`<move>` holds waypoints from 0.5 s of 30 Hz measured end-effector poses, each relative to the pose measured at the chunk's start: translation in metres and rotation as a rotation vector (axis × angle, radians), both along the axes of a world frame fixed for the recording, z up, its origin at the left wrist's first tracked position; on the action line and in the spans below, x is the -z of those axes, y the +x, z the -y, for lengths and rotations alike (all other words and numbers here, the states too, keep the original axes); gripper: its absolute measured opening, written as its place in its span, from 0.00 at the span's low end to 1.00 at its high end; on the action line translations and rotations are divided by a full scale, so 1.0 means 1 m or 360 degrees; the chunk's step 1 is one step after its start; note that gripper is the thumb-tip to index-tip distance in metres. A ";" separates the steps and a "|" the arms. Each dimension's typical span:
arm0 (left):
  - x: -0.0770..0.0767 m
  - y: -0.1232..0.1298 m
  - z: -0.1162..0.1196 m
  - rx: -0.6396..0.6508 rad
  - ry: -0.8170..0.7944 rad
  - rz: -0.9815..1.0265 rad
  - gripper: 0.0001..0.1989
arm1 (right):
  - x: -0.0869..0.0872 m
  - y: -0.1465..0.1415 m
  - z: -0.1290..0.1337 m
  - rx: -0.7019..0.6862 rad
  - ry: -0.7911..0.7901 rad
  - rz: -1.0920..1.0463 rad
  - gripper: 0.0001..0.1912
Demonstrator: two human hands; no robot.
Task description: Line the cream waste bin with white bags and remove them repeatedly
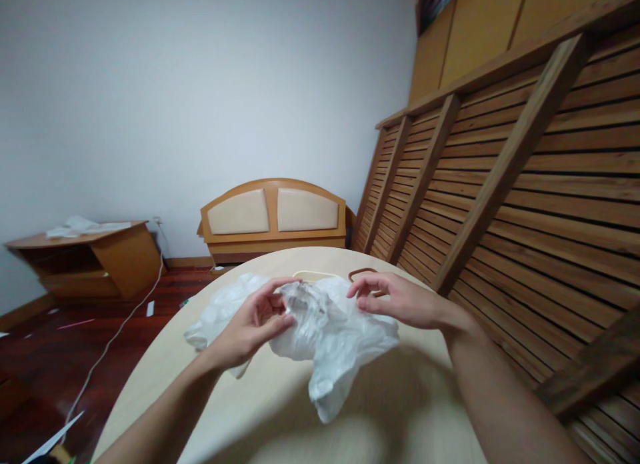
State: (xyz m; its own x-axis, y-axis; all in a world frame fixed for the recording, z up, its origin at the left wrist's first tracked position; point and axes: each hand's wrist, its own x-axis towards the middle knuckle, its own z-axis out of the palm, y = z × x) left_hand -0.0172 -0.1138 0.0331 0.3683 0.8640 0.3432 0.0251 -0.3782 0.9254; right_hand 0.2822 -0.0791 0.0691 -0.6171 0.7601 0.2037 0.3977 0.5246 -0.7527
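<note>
A crumpled white plastic bag (334, 344) lies on a round beige table (280, 397). My left hand (253, 324) pinches the bag's bunched top edge between thumb and fingers. My right hand (400, 301) hovers at the bag's far right side, fingers curled and touching or nearly touching the plastic. Behind the bag, a cream hanger (314, 275) and a brown hanger (364, 273) peek out, mostly hidden by the bag and my right hand.
A slatted wooden bed frame (500, 184) leans along the right. A padded wooden headboard (273, 217) stands against the far wall. A low wooden cabinet (85, 257) sits at left, and a white cable (115, 337) runs over the dark floor.
</note>
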 end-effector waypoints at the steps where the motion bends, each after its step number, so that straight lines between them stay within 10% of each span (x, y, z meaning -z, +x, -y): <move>1: 0.002 -0.004 0.007 -0.0026 0.0074 -0.0107 0.19 | -0.002 -0.003 0.008 0.0036 0.0085 0.0079 0.15; 9: 0.002 -0.019 0.062 -0.0211 0.0507 -0.0541 0.03 | 0.020 -0.054 0.096 0.0436 0.0590 0.0211 0.22; 15: 0.016 -0.023 0.092 -0.0500 0.0598 -0.0747 0.08 | 0.043 -0.064 0.120 0.0674 0.0403 0.0180 0.05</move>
State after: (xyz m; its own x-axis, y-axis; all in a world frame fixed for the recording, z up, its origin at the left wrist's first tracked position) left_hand -0.0402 -0.2062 0.0171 0.3027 0.8076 0.5062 0.5534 -0.5813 0.5966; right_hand 0.2180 -0.1993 0.0263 -0.2939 0.8839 0.3639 0.6870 0.4600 -0.5625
